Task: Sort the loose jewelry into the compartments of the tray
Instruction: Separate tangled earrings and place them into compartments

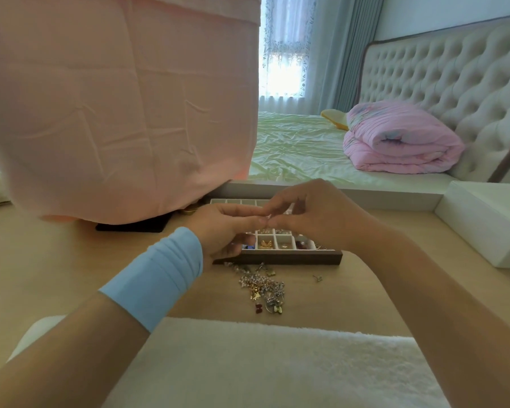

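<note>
A compartment tray (280,257) with a dark wooden rim and white dividers lies on the wooden table; some front cells hold small pieces, one a gold butterfly (266,244). Above the tray my left hand (224,228) and my right hand (309,213) meet fingertip to fingertip and pinch a tiny silvery jewelry piece (268,216) between them. It is too small to name. A pile of loose jewelry (262,287) lies on the table in front of the tray, with a single small piece (317,278) off to its right. My hands cover much of the tray.
A large object draped in pink cloth (121,107) stands at the back left, close to the tray. A white box (489,222) sits at the right. A white fluffy cushion (277,363) lies at the near edge. A bed with a pink quilt (401,136) is behind.
</note>
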A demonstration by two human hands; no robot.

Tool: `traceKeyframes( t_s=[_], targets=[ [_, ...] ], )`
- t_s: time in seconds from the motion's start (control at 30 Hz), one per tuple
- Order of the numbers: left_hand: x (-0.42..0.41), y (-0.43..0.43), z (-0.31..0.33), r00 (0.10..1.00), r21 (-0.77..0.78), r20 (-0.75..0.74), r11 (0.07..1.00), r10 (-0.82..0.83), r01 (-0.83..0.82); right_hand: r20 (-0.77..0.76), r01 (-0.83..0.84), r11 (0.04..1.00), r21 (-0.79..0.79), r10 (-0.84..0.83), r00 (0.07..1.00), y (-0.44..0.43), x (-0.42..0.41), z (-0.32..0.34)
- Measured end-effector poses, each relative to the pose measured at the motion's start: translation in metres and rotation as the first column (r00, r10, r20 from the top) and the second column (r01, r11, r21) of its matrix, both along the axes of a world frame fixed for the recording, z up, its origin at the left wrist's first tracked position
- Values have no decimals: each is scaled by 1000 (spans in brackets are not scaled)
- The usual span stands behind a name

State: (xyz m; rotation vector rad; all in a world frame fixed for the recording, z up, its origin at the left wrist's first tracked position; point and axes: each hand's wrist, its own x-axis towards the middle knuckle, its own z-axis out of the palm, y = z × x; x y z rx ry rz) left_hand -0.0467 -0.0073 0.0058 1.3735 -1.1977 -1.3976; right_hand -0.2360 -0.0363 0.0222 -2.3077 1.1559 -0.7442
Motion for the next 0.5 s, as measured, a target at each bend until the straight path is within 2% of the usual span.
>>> traceKeyframes(
  t_s=[0.13,0.3,0.5],
  targets=[
    [-15,-20,2,999,-13,50,1000,-7,7,-11,85,994,-76,-86,996,-10,-11,-5],
    [-24,-36,0,983,-123,186,992,-8,32,-82,195,968,-160,-210,974,-23,-19,-16],
    [-22,-42,-13,985,-135,168,989,-38,61,76,224,974,-37,-221,972,-29,-21,-31]
  ],
)
